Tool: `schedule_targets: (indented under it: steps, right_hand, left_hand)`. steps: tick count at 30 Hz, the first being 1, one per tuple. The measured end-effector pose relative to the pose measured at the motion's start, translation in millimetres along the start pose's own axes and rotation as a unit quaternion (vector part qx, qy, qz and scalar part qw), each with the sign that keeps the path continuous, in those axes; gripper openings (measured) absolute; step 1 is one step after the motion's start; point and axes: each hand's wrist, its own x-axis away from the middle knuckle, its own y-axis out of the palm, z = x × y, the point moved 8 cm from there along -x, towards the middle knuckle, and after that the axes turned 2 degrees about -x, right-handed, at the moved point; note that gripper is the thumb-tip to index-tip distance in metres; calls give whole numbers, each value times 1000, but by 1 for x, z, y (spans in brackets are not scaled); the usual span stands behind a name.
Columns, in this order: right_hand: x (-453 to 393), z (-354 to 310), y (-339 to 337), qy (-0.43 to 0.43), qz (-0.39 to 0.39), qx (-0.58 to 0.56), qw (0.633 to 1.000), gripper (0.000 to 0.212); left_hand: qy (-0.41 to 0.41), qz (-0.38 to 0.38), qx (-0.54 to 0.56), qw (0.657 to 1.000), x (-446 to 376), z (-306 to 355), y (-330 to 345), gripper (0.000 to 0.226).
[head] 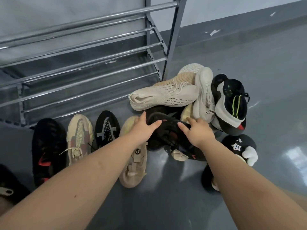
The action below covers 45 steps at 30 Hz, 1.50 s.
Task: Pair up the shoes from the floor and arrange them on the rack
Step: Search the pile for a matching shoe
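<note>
Both hands reach into the shoe pile. Left hand (144,126) is spread, fingers straight, thumb out, laid on the toe end of a black knit shoe (167,131). Right hand (197,130) is also spread, fingers loose, resting on the same shoe's other side; neither hand closes a grip. The black shoe has small red marks and lies tilted on top of others, on the grey floor (166,196).

Behind it sits the pile: a cream knit shoe (163,97) on its side, a white shoe (205,95) upended, a black-and-white high-top (232,103).

To the left, a row stands on the floor before the metal rack (83,52): black shoe with red swoosh (48,150), beige shoe (78,138), black shoe (107,128), tan shoe (134,166) under the left forearm.

A black plush slipper (239,146) lies right.
</note>
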Motion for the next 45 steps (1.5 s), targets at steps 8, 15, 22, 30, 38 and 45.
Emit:
schedule_targets:
  steps: [8,15,22,30,38,45]
  right_hand:
    - [20,-10,19,-16,-81,-15,996,68]
    - [59,-103,10,-176,-26,66,982,58]
    - [109,-187,31,-311,-13,131,941,57]
    - [112,-178,11,-200,72,34,977,68]
    - [148,-162,73,34,-120,-335,934,83]
    - [172,-190,94,65,-143,-558,815,32]
  left_hand:
    - [2,40,2,999,32,-27,-7,52]
    - [36,25,-52,998,96,-66,-56,52]
    - [72,48,-231,969,146,-103,-107,42]
    - [-3,126,-53,991,156,-155,-123,39]
    - [-96,87,397,909,147,-159,-101,40]
    - [-133,25,425,895,157,-148,-64,45]
